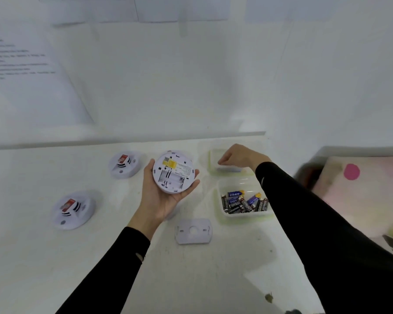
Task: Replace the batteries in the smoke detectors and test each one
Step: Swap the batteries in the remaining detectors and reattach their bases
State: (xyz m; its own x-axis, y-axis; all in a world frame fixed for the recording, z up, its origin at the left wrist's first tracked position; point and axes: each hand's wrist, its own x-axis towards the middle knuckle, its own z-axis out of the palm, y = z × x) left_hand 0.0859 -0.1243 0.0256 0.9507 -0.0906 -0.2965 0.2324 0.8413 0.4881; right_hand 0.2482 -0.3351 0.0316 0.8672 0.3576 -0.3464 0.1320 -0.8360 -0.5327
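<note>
Nearest me on the counter [123, 257] lies the cover plate [193, 231], with a spare detector [73, 210] off to its left. Just beyond, the box [245, 215] holds a loose heap of batteries [243, 201]. My left hand [161, 198] cradles the detector [173, 173] back-up, thumb and fingers curled round its rim; its bay looks empty to me. Another detector [124, 164] sits behind. Farthest, my right hand [241, 157] hangs over the tray [211, 163], fingers curled down, and I cannot tell whether they pinch anything. I judge fresh cells come next: I'd keep the bay level and facing me, take one battery at a time, match the polarity marks and press each fully home.
</note>
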